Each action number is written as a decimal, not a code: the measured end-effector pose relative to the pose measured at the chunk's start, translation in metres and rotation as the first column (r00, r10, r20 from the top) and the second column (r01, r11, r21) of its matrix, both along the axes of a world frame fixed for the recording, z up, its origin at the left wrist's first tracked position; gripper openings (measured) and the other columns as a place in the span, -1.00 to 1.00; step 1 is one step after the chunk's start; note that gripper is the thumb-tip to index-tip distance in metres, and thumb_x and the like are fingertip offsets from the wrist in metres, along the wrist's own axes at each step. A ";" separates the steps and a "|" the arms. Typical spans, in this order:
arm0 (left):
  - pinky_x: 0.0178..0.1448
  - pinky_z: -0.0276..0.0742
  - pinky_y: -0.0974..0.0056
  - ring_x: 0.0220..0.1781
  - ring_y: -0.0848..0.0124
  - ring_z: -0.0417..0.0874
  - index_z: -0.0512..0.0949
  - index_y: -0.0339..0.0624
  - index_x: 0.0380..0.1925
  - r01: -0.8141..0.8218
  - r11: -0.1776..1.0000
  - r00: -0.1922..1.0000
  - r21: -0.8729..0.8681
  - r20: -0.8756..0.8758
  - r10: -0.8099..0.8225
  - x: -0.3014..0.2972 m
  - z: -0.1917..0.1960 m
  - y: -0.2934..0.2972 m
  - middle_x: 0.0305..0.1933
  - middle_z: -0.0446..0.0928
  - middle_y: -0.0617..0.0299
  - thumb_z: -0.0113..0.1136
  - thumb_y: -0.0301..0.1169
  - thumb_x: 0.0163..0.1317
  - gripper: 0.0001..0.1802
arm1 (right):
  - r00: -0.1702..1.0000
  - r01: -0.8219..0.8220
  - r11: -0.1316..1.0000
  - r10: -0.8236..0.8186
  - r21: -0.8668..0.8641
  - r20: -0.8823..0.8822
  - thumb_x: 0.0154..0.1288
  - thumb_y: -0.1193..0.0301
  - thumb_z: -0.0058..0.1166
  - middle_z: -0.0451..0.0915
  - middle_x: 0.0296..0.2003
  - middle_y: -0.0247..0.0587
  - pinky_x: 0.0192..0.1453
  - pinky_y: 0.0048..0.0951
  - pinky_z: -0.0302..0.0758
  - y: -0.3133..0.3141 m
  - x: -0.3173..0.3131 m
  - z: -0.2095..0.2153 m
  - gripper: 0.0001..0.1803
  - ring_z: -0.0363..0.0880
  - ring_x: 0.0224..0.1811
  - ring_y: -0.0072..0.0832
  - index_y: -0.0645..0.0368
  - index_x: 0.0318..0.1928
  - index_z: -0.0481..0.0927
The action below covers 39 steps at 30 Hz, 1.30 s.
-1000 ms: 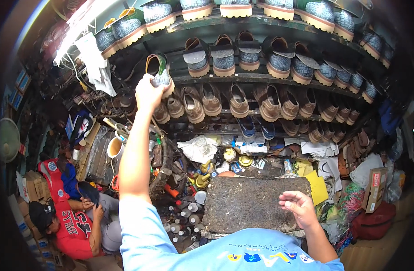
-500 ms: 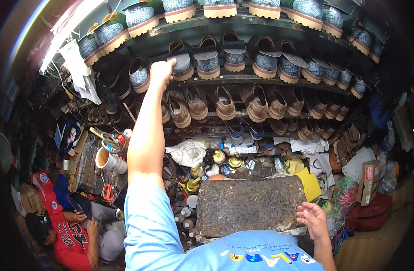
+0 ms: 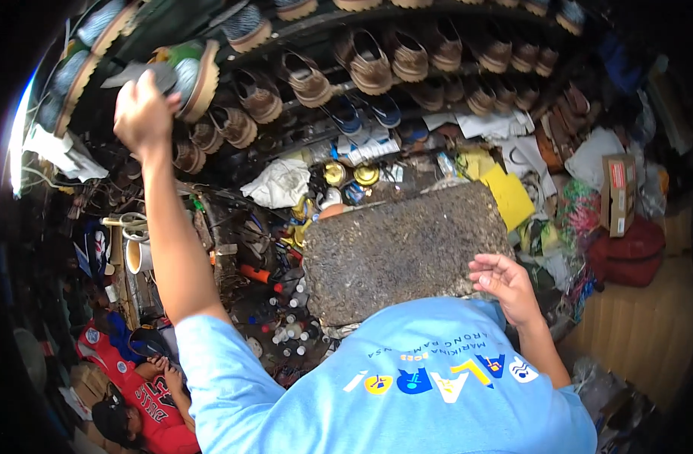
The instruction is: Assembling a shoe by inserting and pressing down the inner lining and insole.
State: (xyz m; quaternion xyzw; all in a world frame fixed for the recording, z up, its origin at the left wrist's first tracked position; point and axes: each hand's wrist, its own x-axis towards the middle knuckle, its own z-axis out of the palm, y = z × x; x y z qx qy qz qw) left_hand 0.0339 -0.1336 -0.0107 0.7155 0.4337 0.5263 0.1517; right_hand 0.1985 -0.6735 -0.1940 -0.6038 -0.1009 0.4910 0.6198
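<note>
At the upper left my left hand [image 3: 144, 121] is closed, its fingers on the dark grey flap of a blue, scale-patterned shoe [image 3: 186, 77] with a thick tan sole. The shoe is tilted, and motion blurs the flap; whether it still touches the shelf I cannot tell. My right hand [image 3: 505, 284] is held at the right edge of a dark, rough work slab [image 3: 407, 250]. Its fingers are slightly bent and apart, with nothing in them.
Shelves hold brown shoes [image 3: 365, 57] and more blue ones [image 3: 244, 29]. Small bottles [image 3: 290, 333] crowd left of the slab; yellow sheets [image 3: 507, 200] lie beyond it. A white cup [image 3: 138, 257] stands left. A person in red [image 3: 153, 405] sits lower left. A red bag [image 3: 626, 253] lies right.
My view has turned and dropped, so the shelves sit higher. My left arm reaches further left, its hand now on the shoe's flap, and the shoe leans. My right hand remains by the slab.
</note>
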 end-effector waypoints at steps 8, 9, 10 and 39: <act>-0.56 0.58 0.39 -0.55 0.44 0.61 0.53 -0.45 -0.01 0.189 0.977 0.958 -0.093 0.238 -0.163 -0.078 -0.080 -0.244 -0.22 0.66 0.00 0.09 -0.36 0.52 -0.71 | 0.982 -0.180 0.982 0.183 -0.062 0.047 0.34 0.46 0.39 0.64 0.15 -0.15 0.25 -0.40 0.62 0.016 0.002 -0.006 -0.52 0.62 0.17 -0.49 0.29 0.22 0.57; -0.55 0.61 0.38 -0.53 0.43 0.62 0.50 -0.47 0.04 0.250 0.962 0.951 -0.112 0.214 -0.223 -0.079 -0.101 -0.263 -0.19 0.65 -0.02 0.06 -0.36 0.53 -0.68 | 0.970 -0.221 0.974 0.225 -0.060 0.092 0.33 0.45 0.41 0.62 0.17 -0.14 0.25 -0.40 0.62 0.023 0.001 -0.005 -0.52 0.61 0.19 -0.48 0.29 0.21 0.58; -0.54 0.62 0.37 -0.52 0.41 0.64 0.49 -0.48 0.04 0.305 0.943 0.940 -0.134 0.200 -0.276 -0.078 -0.120 -0.283 -0.17 0.65 -0.03 0.03 -0.37 0.54 -0.68 | 0.952 -0.284 0.955 0.291 -0.085 0.097 0.26 0.42 0.48 0.55 0.26 -0.07 0.33 -0.30 0.58 0.031 0.000 -0.005 -0.36 0.56 0.29 -0.37 0.27 0.29 0.49; -0.39 0.76 0.15 -0.30 0.26 0.73 0.54 -0.32 -0.09 0.537 0.630 0.676 -0.561 0.733 0.075 -0.109 -0.175 -0.328 -0.17 0.66 0.03 0.07 -0.34 0.48 -0.76 | 0.647 -0.631 0.769 0.448 0.103 0.616 -0.19 0.38 0.60 0.58 0.19 0.44 0.24 -0.30 0.53 0.082 0.019 -0.002 -0.51 0.23 0.59 0.13 0.13 -0.54 0.38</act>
